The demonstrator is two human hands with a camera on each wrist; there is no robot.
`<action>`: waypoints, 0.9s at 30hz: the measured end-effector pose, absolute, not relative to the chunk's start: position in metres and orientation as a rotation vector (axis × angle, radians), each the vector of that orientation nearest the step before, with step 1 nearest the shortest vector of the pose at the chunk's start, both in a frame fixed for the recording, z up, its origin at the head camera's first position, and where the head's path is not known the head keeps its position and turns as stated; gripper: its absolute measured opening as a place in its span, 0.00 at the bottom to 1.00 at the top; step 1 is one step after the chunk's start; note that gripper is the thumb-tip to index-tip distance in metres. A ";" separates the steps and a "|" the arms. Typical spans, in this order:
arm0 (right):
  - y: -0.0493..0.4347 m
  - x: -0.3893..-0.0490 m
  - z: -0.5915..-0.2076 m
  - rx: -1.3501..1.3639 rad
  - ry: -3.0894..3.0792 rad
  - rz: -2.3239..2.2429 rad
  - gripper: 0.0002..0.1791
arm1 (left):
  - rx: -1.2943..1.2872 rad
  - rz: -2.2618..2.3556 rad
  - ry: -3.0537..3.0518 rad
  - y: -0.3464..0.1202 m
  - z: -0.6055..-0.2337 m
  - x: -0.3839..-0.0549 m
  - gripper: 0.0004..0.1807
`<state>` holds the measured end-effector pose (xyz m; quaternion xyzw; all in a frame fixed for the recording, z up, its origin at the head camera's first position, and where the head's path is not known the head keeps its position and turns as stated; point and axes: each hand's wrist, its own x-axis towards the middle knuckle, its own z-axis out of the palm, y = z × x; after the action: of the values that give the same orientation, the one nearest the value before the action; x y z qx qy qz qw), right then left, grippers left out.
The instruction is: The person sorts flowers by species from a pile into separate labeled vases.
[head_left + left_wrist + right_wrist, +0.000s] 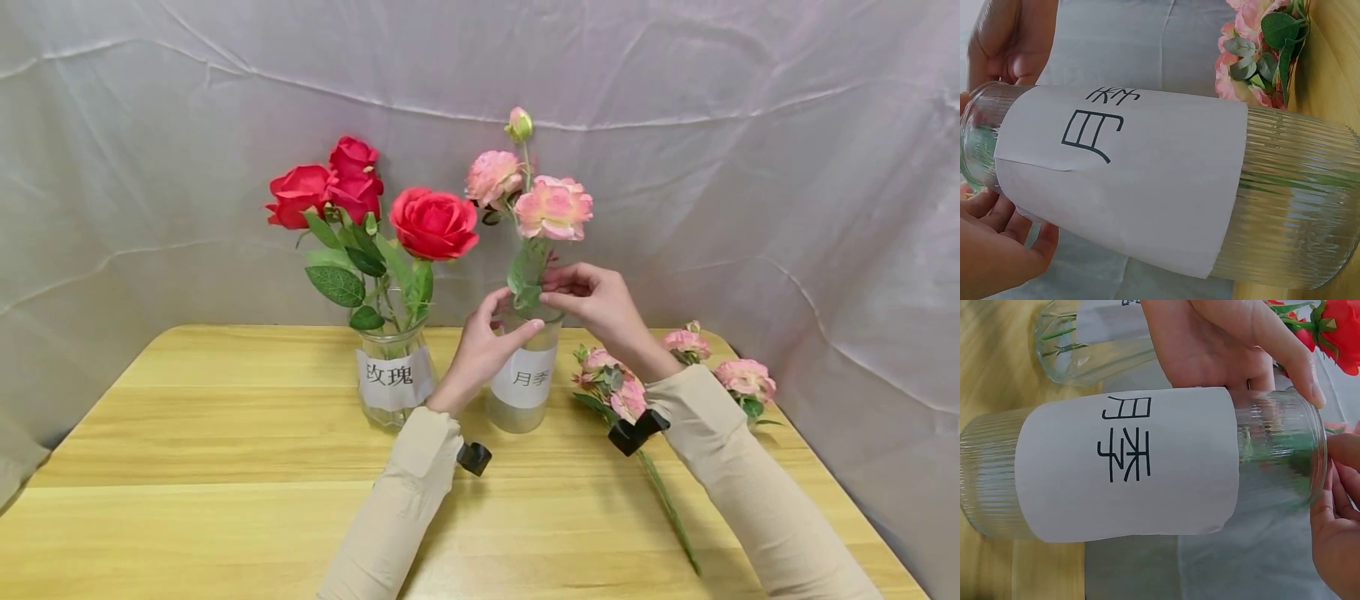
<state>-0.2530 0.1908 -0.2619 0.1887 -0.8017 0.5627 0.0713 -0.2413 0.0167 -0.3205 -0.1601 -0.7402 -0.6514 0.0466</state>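
A ribbed glass vase (516, 418) with a white paper label (1147, 181) stands upright at the table's middle. My left hand (480, 350) holds it near the rim, with the thumb in front and the fingers round the far side. Out of its mouth rises a spray of pink flowers (555, 208) with a bud on top; green stems show through the glass. At the rim, my right hand (600, 302) pinches the spray low down by its leaves (527, 271). The right fingertips are partly hidden behind the foliage and glass.
A second labelled glass vase (396, 417) with red roses (435, 223) stands just left. On the wooden table (225, 500), right of the vases, lie more pink sprays (626, 398), one with its stem (671, 508) pointing toward me. A grey cloth (675, 183) hangs behind.
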 end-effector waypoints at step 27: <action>0.229 -0.238 -0.266 0.554 -2.220 1.807 0.05 | -0.477 -1.993 -2.253 0.017 -0.322 -0.240 0.38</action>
<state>-0.2380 0.2292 -0.2658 0.1889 -0.7566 0.6157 0.1128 -0.2399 0.0168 -0.3215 -0.1564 -0.7389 -0.6536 0.0477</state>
